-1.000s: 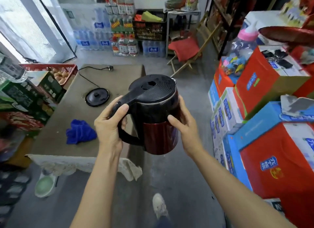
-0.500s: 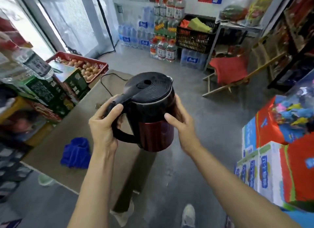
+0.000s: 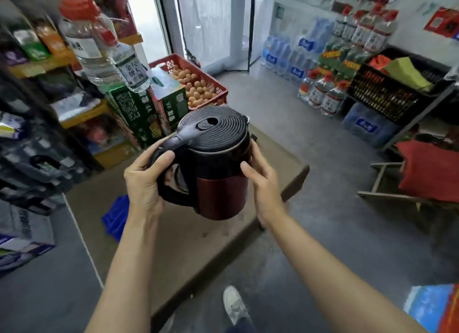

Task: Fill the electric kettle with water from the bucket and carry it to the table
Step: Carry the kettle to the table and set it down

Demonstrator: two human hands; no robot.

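I hold a dark red electric kettle (image 3: 218, 183) with a black ribbed lid, shut, in the air above the brown table (image 3: 198, 241). My left hand (image 3: 145, 181) wraps the black handle, thumb on top near the lid. My right hand (image 3: 263, 183) presses flat against the kettle's right side. The kettle is upright, tilted slightly. Its round base is hidden behind it. No bucket is in view.
A blue cloth (image 3: 116, 218) lies on the table's left part. A red crate of eggs (image 3: 196, 84) and green boxes (image 3: 146, 109) stand beyond the table. Shelves fill the left; water bottles (image 3: 323, 94), a black crate (image 3: 387, 89) and a red folding chair (image 3: 429, 171) are right.
The view has swung left and moved closer to the table. The kettle now hangs over the tabletop instead of beside its right edge. Both hands keep the same grip.
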